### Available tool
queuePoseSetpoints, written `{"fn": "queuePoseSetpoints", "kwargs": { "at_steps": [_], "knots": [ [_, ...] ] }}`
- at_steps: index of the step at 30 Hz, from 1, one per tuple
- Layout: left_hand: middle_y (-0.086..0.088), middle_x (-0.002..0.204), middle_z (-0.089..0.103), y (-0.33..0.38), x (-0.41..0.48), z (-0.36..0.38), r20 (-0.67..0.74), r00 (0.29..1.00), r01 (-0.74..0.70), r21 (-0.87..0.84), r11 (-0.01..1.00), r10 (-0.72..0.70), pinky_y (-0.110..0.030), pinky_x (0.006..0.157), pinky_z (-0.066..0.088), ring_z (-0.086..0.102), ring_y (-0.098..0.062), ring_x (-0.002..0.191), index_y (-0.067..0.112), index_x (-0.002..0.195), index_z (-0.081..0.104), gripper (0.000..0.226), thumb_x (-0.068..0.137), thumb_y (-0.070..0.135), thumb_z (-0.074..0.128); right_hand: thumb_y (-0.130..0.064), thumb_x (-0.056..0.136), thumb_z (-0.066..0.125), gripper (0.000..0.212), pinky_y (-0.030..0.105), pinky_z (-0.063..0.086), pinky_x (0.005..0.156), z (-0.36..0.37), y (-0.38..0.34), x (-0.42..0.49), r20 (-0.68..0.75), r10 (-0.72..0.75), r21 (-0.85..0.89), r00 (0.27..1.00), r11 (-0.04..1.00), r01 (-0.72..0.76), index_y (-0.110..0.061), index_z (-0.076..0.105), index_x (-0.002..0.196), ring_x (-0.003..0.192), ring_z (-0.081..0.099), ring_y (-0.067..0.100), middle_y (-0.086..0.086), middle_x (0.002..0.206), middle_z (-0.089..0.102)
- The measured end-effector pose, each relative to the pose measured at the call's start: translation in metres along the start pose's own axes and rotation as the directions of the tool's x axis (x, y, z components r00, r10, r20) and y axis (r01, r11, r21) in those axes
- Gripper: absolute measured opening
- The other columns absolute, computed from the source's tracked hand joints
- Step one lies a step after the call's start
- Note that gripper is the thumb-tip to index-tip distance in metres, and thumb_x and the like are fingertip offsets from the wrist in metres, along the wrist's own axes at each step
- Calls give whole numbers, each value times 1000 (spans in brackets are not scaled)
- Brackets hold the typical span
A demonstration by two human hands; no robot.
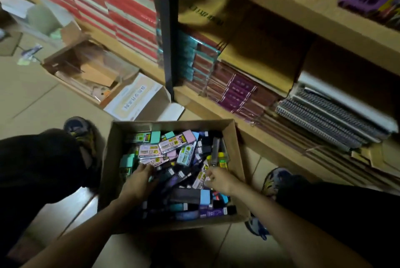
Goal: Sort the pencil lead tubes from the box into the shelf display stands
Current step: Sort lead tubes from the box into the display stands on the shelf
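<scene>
The person's two forearms reach down from the bottom of the view into an open cardboard box (110, 159) that stands on the tiled floor (32, 94) between their knees, with a patterned shoe (80, 129) just beside its left wall.

The left hand (140, 177) lies palm down on the heap. Its fingers (148, 169) are bent and buried among dark tubes just below a cluster of pink ones, and I cannot tell whether they have hold of anything. The right hand (218, 179) is curled, with its fingers pinching the end of a pale pink tube (200, 179) that lies tilted near the middle of the box.

The pencil lead tubes (151, 150) fill the box in a loose jumble of pink, teal, blue, purple and black, lying crosswise over one another.

Beyond the box, a small white carton (138, 100) sits open on the floor, touching a shallow brown box (86, 68) of packaged goods.

Farther back to the right, the wooden shelf (216, 111) holds stacked maroon packs (233, 90) and spiral notebooks (324, 116). Red-and-white stacks (121, 7) fill the bay to the left.
</scene>
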State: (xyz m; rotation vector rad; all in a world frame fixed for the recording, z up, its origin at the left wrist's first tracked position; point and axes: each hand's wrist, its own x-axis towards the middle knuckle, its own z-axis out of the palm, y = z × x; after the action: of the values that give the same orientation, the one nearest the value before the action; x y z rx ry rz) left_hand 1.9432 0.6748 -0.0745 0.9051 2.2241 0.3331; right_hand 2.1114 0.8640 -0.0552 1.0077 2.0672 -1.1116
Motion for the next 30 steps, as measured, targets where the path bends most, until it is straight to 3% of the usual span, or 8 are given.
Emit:
{"fn": "queuePoseSetpoints", "kwargs": {
  "at_steps": [3, 7, 11, 16, 20, 24, 28, 30],
  "knots": [
    [-18, 114, 54, 2, 11, 2, -160, 987, 21, -28, 999, -25, -41, 84, 45, 55, -35, 102, 3, 111, 58, 31, 88, 24, 64, -16, 91, 60, 35, 30, 45, 81, 16, -3, 16, -116, 38, 199, 993, 980, -14, -3, 50, 122, 99, 54, 23, 14, 121, 54],
    [-19, 116, 55, 6, 43, -13, -291, 955, 35, -75, 997, -55, -43, 85, 43, 52, -37, 104, 4, 113, 58, 33, 88, 26, 64, -15, 89, 63, 40, 32, 45, 85, 9, -28, 41, -311, 176, 508, 934, 861, 7, -2, 46, 122, 102, 55, 27, 13, 115, 54],
    [-16, 126, 47, 6, 70, -20, -227, 955, 147, -194, 970, -190, -43, 95, 40, 44, -31, 114, 11, 120, 53, 51, 85, 46, 62, -29, 85, 67, 42, 39, 43, 98, 0, -43, 64, -466, 285, 432, 838, 900, -66, -9, 48, 118, 120, 48, 32, 15, 132, 46],
    [-17, 137, 32, 13, 84, -12, -161, 936, 287, -172, 942, -314, -49, 102, 35, 30, -35, 125, 11, 126, 41, 79, 71, 61, 68, -37, 81, 71, 69, 42, 42, 99, -3, -57, 81, -412, 322, 492, 852, 866, -90, -10, 37, 135, 121, 46, 34, 15, 133, 40],
    [-23, 128, 37, 11, 79, -6, -200, 892, 368, -199, 908, -405, -46, 99, 34, 36, -38, 116, 2, 121, 41, 86, 70, 65, 67, -25, 81, 73, 58, 27, 43, 82, 5, -64, 84, -410, 348, 627, 843, 779, -17, -10, 39, 126, 102, 54, 26, 15, 122, 51],
    [-22, 125, 41, 6, 69, 0, -124, 924, 316, -281, 906, -361, -44, 98, 40, 42, -37, 116, 4, 116, 48, 78, 68, 61, 72, -10, 81, 72, 58, 20, 39, 70, 13, -66, 81, -367, 379, 777, 850, 628, 55, -8, 35, 126, 84, 53, 15, 2, 101, 54],
    [-18, 121, 44, 5, 60, 2, -59, 944, 297, -279, 913, -325, -41, 98, 42, 46, -33, 112, 5, 118, 51, 77, 67, 58, 75, 7, 78, 68, 71, 26, 44, 88, 19, -60, 79, -291, 289, 773, 912, 633, 46, -7, 27, 135, 102, 53, 20, 12, 113, 55],
    [-17, 120, 46, 4, 58, 1, -8, 951, 299, -231, 926, -309, -41, 97, 43, 47, -32, 112, 6, 118, 51, 76, 67, 56, 76, 8, 77, 69, 74, 27, 43, 86, 21, -57, 77, -273, 273, 735, 922, 678, 17, -7, 27, 137, 100, 54, 20, 16, 116, 57]
  ]
}}
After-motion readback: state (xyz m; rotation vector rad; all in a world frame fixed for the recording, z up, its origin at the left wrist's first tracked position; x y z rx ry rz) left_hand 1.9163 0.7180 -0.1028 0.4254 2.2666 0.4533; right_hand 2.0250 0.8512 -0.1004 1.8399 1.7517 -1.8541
